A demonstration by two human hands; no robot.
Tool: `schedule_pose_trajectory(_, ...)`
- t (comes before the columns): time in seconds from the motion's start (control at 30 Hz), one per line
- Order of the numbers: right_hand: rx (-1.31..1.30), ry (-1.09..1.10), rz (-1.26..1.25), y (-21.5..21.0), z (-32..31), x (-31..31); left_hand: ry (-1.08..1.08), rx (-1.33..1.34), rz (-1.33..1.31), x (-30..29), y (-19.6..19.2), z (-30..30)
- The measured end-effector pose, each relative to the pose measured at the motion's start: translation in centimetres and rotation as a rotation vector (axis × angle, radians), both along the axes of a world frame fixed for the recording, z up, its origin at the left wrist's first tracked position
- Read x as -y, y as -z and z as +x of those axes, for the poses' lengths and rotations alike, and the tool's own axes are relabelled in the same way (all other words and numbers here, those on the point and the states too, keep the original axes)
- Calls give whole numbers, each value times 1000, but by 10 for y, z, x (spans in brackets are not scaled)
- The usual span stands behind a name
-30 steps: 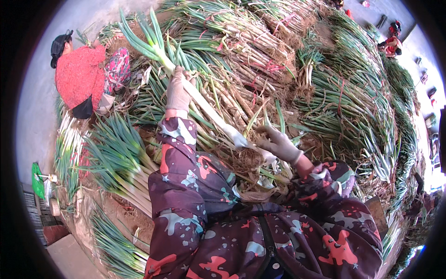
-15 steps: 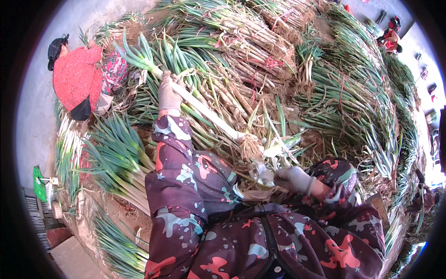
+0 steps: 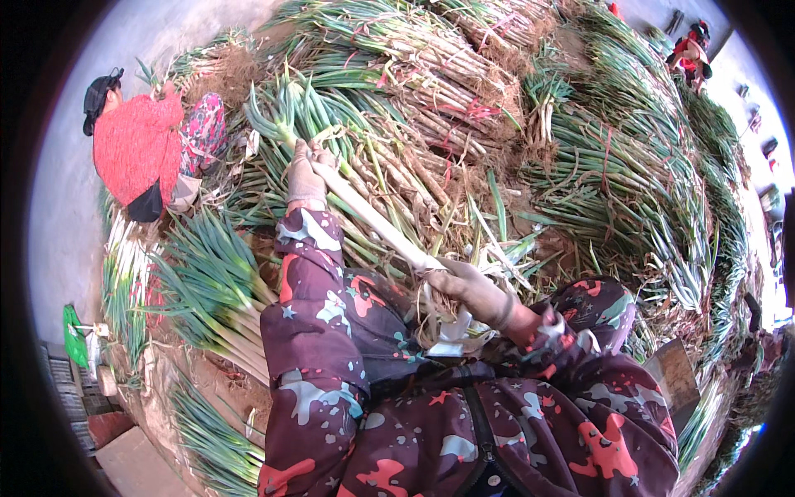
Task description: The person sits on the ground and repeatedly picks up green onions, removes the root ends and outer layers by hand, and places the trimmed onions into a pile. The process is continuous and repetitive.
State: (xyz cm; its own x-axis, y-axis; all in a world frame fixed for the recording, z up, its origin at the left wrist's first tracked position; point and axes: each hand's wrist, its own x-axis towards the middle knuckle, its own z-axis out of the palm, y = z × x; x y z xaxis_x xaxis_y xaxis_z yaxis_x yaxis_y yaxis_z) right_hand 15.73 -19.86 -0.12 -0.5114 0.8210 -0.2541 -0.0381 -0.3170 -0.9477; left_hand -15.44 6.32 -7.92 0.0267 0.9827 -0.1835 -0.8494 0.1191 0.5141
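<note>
Scallion stalk [image 3: 368,219] lay slantwise over the heap [image 3: 464,108]. Left hand [image 3: 305,176] gripped its green end, fingers wrapped; right hand [image 3: 472,291] had drawn back to the root end, fingers closed, likely stripping it.

Maroon paint-splash patterned sleeves [image 3: 315,323]

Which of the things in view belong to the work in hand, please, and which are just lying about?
In hand:
- left hand, gripping the scallion near its green leaves
- right hand, at its root end

Lying about:
- tied scallion bundles
- leafy bunch at the left
- person in red
- green item
</note>
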Motion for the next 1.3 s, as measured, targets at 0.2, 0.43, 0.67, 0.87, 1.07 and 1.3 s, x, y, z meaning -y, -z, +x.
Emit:
schedule_pose_trajectory(0.2, 336, 113, 183, 30, 73, 97, -260, -150, -12, -3, -10, 1)
schedule_pose_trajectory(0.43, 741, 328, 736, 4, 56, 21, -220, -161, 143, 3, -23, 15)
schedule_pose_trajectory(0.67, 504, 395, 651, 39, 4, -14, -110, -26, 160, 25, -95, 62)
schedule_pose_trajectory(0.87, -235, 262, 114, 54, 10, -20, -14, 76, 367, 48, -121, 88)
schedule_pose_trajectory(1.07, 394, 543, 576, 37, -19, -31, -143, -349, 345, 52, -133, 100)
schedule_pose_trajectory(1.3, -90, 303, 184, 57, -30, -40, -113, -399, 422, 54, -151, 107)
